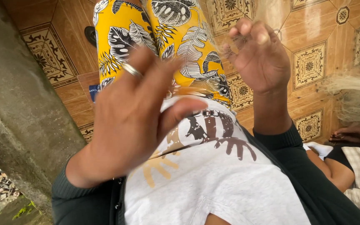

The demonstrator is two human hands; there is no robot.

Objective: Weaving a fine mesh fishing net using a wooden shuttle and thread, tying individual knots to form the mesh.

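Blue package (92, 91): small flat blue shape at 9 o'clock of the yellow trousers, on the floor, mostly hidden.
Floor (313, 37): glossy tan tiles, octagon pattern with dark ornamental squares.
Wall (17, 104): rough grey concrete, along the 9 o'clock edge.
Trousers (146, 37): yellow cloth with black and white leaf print, at 12 o'clock.
Shirt (213, 166): pale grey knit with brown and tan handprint motifs, under a dark ribbed cardigan (296, 166).
Hair strands (217, 46): fine, pale, wispy; they run from the right hand toward a blurred pale mass at 3 o'clock.
Left hand (134, 116): fingers spread and loosely curved, blurred; silver ring (132, 70) on one finger; whether it touches strands cannot be told.
Right hand (259, 54): raised at 1 o'clock, fingertips pinched together on the hair strands.
Other person (346, 162): arm and checked cloth at 4 o'clock.
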